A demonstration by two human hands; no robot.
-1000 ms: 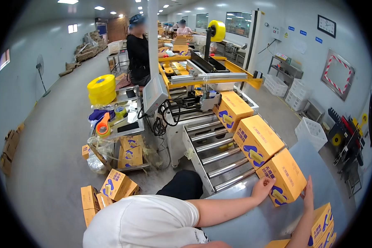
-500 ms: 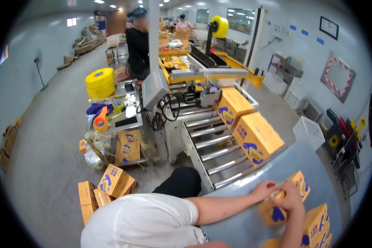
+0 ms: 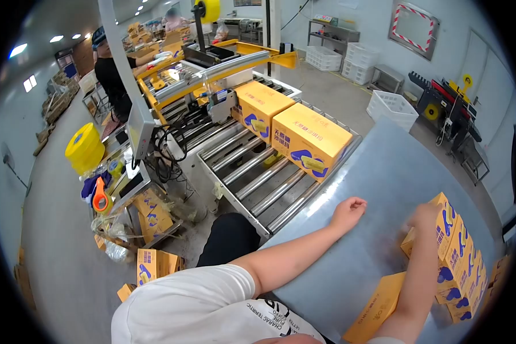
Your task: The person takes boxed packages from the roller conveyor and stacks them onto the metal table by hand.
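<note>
**Right hand (image 3: 423, 219) at the boxes (image 3: 460, 262), left hand (image 3: 348, 214) loose over the table (image 3: 398, 166)!**

And here I am over the grey metal top, taking every clock direction from my left hand. That hand sits above the bare metal, fingers half curled, a slack grip with nothing in it! Across at 3 o'clock, my right hand is a blur, right up against the end of the boxes massed on the table's edge. Is it gripping one? I can't tell; the smear hides my fingers.

That bunch spreads out at 4 o'clock, orange card with blue prints, packed side by side. Down at 5 o'clock there's a lone box (image 3: 374, 308) on the table, partly behind my right forearm!

Look up to 11 o'clock: a printed carton (image 3: 312, 140) rests on the metal rollers (image 3: 262, 194), and just beyond it sits a second carton (image 3: 262, 109), close by the machine (image 3: 221, 103). A white crate (image 3: 391, 109) stands on the floor at 1 o'clock. Way over between 9 and 10, fat yellow tape rolls (image 3: 85, 149); and at 10, a co-worker in black (image 3: 113, 80) beside the line!
</note>
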